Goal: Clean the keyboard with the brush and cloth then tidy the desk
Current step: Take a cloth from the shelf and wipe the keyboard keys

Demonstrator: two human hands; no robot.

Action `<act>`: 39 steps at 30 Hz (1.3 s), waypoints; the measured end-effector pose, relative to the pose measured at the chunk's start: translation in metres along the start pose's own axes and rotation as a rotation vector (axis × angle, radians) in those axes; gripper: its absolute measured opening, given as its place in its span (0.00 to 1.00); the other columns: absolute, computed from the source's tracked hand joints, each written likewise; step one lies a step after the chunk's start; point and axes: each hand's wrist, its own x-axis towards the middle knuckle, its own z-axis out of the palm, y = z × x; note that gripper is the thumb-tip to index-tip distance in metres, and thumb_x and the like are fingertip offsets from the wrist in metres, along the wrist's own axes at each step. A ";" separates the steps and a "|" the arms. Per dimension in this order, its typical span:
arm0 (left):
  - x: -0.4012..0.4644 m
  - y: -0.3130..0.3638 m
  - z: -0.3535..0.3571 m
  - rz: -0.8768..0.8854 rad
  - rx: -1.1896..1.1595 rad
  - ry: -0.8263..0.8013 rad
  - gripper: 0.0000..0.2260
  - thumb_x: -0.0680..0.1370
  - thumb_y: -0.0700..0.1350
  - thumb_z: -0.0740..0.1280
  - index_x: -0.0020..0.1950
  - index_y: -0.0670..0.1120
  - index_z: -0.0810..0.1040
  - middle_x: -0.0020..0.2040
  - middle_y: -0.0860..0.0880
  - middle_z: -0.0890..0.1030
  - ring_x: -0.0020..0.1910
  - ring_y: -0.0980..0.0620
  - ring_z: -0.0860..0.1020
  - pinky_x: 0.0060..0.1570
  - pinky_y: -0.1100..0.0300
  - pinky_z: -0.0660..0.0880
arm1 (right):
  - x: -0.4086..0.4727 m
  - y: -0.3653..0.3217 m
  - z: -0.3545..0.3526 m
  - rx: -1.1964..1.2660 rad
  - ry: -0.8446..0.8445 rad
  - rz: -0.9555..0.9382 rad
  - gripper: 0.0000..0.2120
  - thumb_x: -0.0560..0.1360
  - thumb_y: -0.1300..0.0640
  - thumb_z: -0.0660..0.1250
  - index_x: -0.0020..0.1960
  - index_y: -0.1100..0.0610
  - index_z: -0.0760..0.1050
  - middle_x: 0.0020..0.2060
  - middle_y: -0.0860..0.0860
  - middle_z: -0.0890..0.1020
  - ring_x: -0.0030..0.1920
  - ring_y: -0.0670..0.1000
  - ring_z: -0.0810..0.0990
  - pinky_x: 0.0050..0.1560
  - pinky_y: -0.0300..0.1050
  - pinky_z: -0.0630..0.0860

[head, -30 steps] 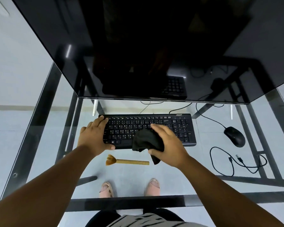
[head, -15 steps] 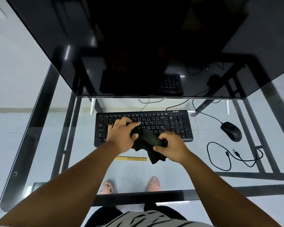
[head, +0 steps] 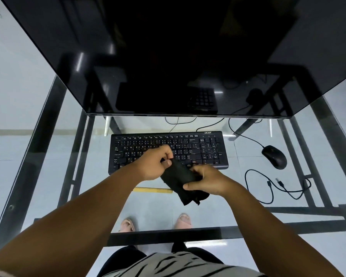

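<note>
A black keyboard [head: 198, 148] lies on the glass desk [head: 48, 176] below the monitor. Both hands hold a black cloth [head: 181, 176] just above the keyboard's front edge. My left hand [head: 155, 163] pinches the cloth's upper end with thumb and fingers. My right hand [head: 206, 180] grips its lower right side, and loose ends hang below. The brush [head: 154, 190] lies on the glass in front of the keyboard; only its yellow wooden handle shows, the bristles hidden behind my left forearm.
A large dark monitor [head: 168, 56] fills the upper view. A black mouse [head: 274, 156] sits to the right of the keyboard, with a loose coiled black cable [head: 268, 186] in front of it. The desk's black metal frame [head: 300, 156] and my feet show through the glass.
My left hand left the keyboard's left side and took hold of the cloth. Both hands drew the cloth back from the keys toward the keyboard's front edge.
</note>
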 end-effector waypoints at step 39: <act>-0.119 -0.062 -0.062 -0.360 -1.096 0.118 0.22 0.70 0.38 0.73 0.64 0.40 0.77 0.60 0.40 0.81 0.61 0.41 0.79 0.62 0.44 0.73 | 0.025 -0.034 0.103 -0.485 0.250 -0.384 0.17 0.74 0.47 0.69 0.61 0.50 0.77 0.55 0.44 0.78 0.53 0.47 0.77 0.52 0.42 0.75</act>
